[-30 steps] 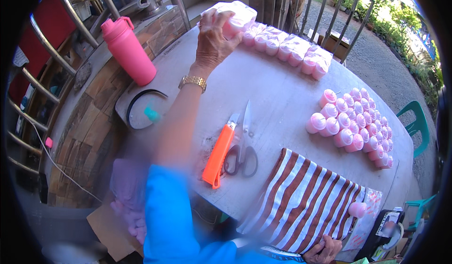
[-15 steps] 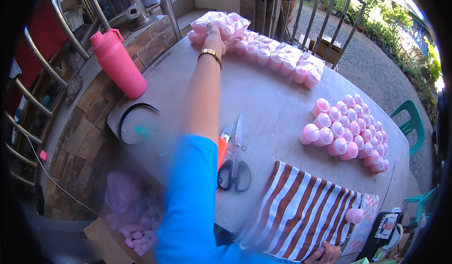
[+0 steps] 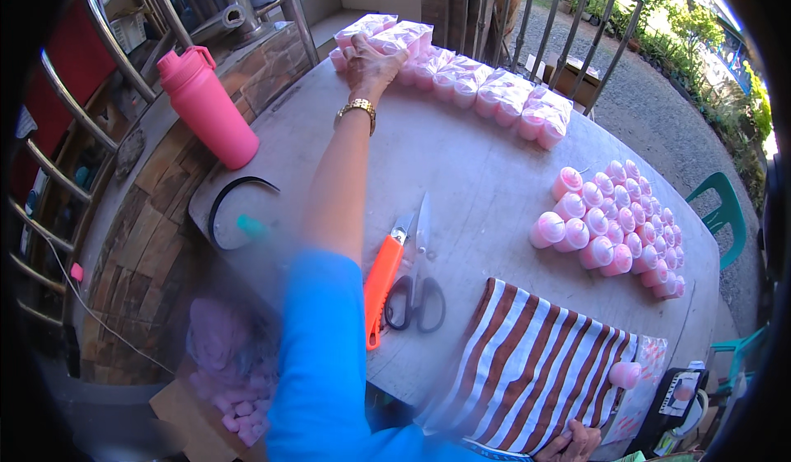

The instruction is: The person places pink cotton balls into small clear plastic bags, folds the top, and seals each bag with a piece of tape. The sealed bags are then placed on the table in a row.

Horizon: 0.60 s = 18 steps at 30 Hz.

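At the table's far end, my left hand (image 3: 375, 66) reaches with its fingers closed on a clear plastic pack of pink cups (image 3: 362, 27) at the row's left end. Another pack (image 3: 402, 37) sits right against the hand, and several more packs (image 3: 461, 79) continue the row rightward. Down at the lower right, my right hand (image 3: 570, 442) has curled fingers at the edge of a brown-and-white striped cloth (image 3: 527, 363); whether it grips anything is hidden. On the cloth's right end lies a single pink cup (image 3: 624, 375).
Loose pink cups with thin wicks (image 3: 614, 215) cluster at right. An orange cutter (image 3: 383, 285) and black-handled scissors (image 3: 416, 297) lie mid-table. A pink bottle (image 3: 210, 112) stands at left. Below is a cardboard box (image 3: 185, 417) with pink chunks (image 3: 243, 404).
My left hand has shifted slightly left and nearer, its fingers now over the leftmost pack. The arm has swung left, uncovering the orange cutter. My right hand stays put.
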Tool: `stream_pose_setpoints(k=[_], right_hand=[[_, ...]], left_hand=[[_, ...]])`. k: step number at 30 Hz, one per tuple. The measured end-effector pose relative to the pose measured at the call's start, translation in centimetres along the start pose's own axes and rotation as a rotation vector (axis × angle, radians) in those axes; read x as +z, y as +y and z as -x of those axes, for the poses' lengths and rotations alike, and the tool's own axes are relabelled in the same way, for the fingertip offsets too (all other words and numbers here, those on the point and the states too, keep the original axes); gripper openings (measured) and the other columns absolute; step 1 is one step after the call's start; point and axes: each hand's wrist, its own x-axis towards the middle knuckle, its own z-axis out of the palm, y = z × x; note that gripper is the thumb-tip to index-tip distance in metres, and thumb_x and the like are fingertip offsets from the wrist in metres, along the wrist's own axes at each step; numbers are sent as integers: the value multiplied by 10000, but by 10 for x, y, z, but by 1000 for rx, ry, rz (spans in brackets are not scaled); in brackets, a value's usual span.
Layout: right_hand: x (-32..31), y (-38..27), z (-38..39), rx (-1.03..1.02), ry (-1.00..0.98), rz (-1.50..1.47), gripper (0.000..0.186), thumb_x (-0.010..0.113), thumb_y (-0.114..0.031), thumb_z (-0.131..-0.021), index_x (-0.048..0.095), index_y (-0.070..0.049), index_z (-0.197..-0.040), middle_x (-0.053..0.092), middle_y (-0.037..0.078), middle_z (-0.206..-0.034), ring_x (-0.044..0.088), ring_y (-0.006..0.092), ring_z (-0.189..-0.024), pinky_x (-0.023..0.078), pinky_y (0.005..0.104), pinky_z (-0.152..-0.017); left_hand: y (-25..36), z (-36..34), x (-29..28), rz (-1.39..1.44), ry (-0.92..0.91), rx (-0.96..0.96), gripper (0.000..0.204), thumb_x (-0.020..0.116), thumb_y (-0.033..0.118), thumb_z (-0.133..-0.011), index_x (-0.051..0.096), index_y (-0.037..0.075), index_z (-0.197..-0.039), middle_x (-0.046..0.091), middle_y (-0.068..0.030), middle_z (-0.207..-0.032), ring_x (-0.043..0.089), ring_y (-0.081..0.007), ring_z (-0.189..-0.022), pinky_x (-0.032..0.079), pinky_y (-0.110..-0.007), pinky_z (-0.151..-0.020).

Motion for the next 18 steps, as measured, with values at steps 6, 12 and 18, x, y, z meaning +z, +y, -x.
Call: stream_pose_setpoints(k=[6,12,18], right_hand=[[1,4,4,-5,9,-1,281,534,-246,-939,723,-40,-907,594,101,-708,527,279,-601,437,429,-585],[0,3,6,14,-5,38,272,543,-247,-929,729,-49,-911,608,109,-722,559,297,-637,470,436,-619],[1,5,6,19,-10,10,264,551,-242,-923,732,-50,-909,628,126,-747,579,307,-659,482,445,-632]], left_hand=[[6,-11,10,-11,15,9,1003,818,545,-632,437,31,-1404,569,-228,-1327,587,-348,-1206,485,-368,-998],[17,-16,23,133,7,11,976,832,482,-664,373,-35,-1353,441,-297,-1349,566,-412,-1185,521,-420,-986],[27,-2,15,-21,-16,-10,963,802,538,-694,369,32,-1389,392,-279,-1390,542,-432,-1212,411,-551,-1069]])
